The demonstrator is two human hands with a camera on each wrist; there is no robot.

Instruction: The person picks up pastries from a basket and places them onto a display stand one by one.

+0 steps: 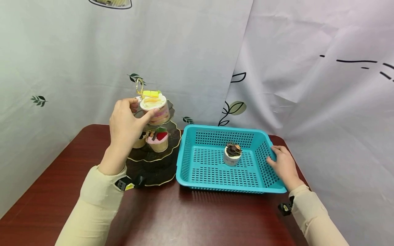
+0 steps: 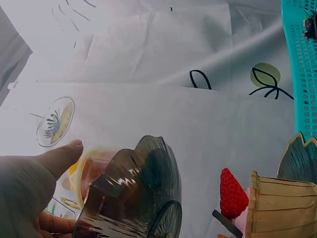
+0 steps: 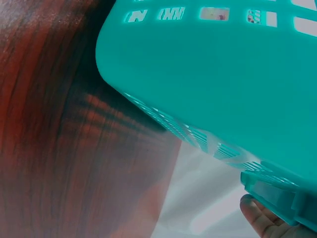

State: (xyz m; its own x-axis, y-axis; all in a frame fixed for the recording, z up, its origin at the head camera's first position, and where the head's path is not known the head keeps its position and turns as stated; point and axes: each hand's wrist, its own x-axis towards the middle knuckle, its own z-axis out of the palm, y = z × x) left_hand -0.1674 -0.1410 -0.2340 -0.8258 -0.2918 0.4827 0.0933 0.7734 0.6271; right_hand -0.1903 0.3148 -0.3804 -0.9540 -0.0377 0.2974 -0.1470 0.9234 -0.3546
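Note:
At the top tier of a tiered cake stand (image 1: pixel 176 132), my left hand (image 1: pixel 124 121) holds a dessert cup (image 1: pixel 160 114) with cream and yellow fruit pieces on top. The thumb lies along the cup's near side, the fingers at its left. In the left wrist view the smoky glass tier (image 2: pixel 141 183) partly hides this cup. My right hand (image 1: pixel 284 166) grips the right rim of a turquoise basket (image 1: pixel 227 188), thumb on the inside. One chocolate-topped cup (image 1: pixel 231 160) stands upright in the basket. The right wrist view shows the basket's underside and a few fingertips (image 3: pixel 255 213) at its handle.
On the middle tier sit a pink-topped cup with a strawberry (image 1: pixel 158 145) and another cup (image 1: pixel 139 142) partly covered by my left wrist. A gold loop handle (image 1: pixel 139 85) tops the stand. Behind the dark red table (image 1: pixel 197 218) hangs a pale printed curtain (image 1: pixel 191 61).

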